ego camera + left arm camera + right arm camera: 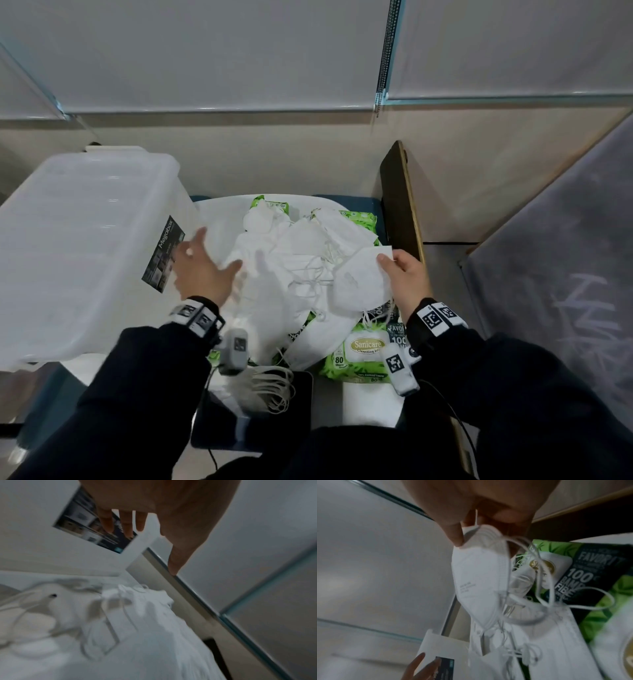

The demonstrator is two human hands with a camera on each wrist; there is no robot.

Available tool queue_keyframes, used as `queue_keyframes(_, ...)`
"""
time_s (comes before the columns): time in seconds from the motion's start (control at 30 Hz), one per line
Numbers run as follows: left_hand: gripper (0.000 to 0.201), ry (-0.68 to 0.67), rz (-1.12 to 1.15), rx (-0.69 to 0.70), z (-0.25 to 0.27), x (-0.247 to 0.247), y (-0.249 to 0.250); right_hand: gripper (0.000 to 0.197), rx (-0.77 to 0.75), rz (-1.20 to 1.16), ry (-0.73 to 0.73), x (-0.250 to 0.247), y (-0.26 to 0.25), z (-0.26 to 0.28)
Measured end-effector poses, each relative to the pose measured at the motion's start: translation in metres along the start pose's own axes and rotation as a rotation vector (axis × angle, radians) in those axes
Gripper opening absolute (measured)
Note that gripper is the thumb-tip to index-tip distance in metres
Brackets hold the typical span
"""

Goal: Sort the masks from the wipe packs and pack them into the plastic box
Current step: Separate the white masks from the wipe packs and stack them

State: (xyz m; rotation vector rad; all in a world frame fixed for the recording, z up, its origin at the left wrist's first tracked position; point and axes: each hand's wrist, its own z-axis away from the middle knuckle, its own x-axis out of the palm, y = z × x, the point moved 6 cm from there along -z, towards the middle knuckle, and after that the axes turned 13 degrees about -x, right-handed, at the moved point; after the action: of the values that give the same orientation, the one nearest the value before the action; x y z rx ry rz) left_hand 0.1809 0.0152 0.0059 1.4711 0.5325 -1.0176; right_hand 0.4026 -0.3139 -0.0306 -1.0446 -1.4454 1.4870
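A heap of white masks (301, 260) with tangled ear loops lies on a small white table (370, 407), over green wipe packs (356, 359). My right hand (404, 274) pinches a folded white mask (359, 281) by its top corner, held just above the heap; the same mask (479, 577) hangs from my thumb and fingers in the right wrist view. My left hand (202, 267) is open with fingers spread, between the heap and the translucent plastic box (85, 246), holding nothing. The box stands at the left with a dark label (164, 253) on its side.
More wipe packs (349, 219) show at the far side of the heap. A dark wooden board (400, 202) stands upright at the table's right. A dark tablet-like slab (274, 411) lies at the near edge with loose ear loops on it. A wall runs behind.
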Motion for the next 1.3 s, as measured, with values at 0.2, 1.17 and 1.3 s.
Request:
queue_keyframes(0.2,0.062,-0.719,0.267,0.314,0.113,0.080,0.073,0.023,0.316,-0.275,-0.005,0.021,0.020,0.020)
queue_keyframes(1.17,0.011,-0.619,-0.265,0.170,0.032,0.060,-0.025,0.019,0.471,0.506,-0.178,0.033,0.037,0.029)
queue_keyframes(1.3,0.006,-0.587,0.063,0.118,0.042,0.034,-0.012,0.003,0.410,0.427,-0.008,0.007,0.011,0.035)
